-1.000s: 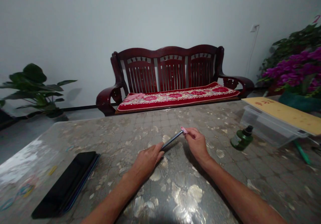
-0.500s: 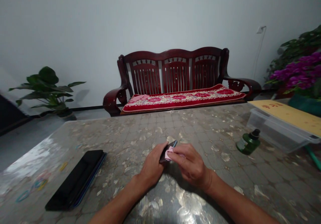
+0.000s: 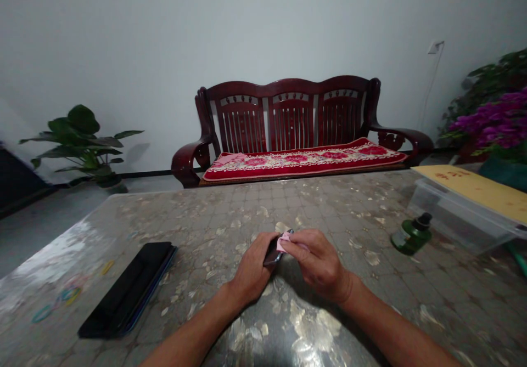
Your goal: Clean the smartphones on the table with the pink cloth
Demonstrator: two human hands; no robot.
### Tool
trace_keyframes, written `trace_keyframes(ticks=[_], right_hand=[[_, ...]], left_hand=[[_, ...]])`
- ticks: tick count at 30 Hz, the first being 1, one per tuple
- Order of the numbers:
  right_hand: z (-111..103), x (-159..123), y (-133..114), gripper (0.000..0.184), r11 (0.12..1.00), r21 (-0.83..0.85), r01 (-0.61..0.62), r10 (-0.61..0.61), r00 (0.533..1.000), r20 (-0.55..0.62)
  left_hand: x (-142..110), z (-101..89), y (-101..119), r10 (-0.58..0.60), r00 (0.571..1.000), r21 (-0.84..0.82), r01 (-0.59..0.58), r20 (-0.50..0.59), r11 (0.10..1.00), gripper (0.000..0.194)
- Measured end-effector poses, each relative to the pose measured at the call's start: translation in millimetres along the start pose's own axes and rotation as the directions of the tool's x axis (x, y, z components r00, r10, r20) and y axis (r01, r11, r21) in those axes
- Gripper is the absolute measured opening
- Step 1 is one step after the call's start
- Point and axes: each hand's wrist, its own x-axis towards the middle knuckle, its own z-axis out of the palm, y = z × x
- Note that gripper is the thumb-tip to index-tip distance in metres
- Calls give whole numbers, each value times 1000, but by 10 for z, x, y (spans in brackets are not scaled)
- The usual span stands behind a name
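Left of the green bottle (image 3: 410,237): I see a phone (image 3: 271,253), tilted, held over the table (image 3: 230,209).
Left hand (image 3: 252,265): fingers gripping the phone's left edge.
Right hand (image 3: 320,261): fingers pinching a pink cloth (image 3: 282,241) against the phone.
Black slab (image 3: 128,287): far left of the bottle, flat on the table.
Clear box (image 3: 455,221): just right of the bottle, yellow board (image 3: 480,190) on top.

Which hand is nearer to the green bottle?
Right. The right hand is left of the green bottle, apart from it; the left hand is farther left.
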Motion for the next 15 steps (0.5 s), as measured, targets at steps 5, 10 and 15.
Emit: trace_keyframes(ticks=[5,10,15], right_hand=[[-34,3,72,56,996,-37,-79,78,997,-15],[-27,6,90,55,997,3,-79,79,997,-1],[17,28,91,49,971,70,-229,232,972,-40]], left_hand=[[-4,14,-40,-3,1000,2,3,17,1000,34],[-24,6,-92,8,1000,-50,-7,23,999,34],[-24,-9,-89,-1,1000,-80,2,23,997,38]])
